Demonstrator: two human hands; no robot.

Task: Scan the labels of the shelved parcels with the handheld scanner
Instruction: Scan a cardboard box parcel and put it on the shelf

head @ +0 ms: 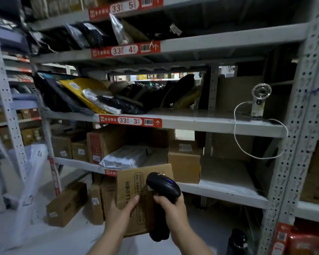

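My left hand [121, 210] grips a brown cardboard parcel [134, 183] by its lower left edge and holds it upright in front of the lower shelf. My right hand [170, 208] grips the handle of a black handheld scanner [163, 186], whose head shows a small blue light and sits right against the parcel's printed face. On the shelf marked 33-3 [130, 121] lie soft mailer bags in black, yellow and silver [92, 97]. Boxes and a white bag [125, 157] fill the shelf below.
Grey metal racking frames the view, with a perforated upright [291, 144] at right. A small fan [260, 100] with a white cable stands on the 33-3 shelf. Cardboard boxes [66, 205] stand on the floor at lower left. A dark bottle [237, 242] stands at bottom right.
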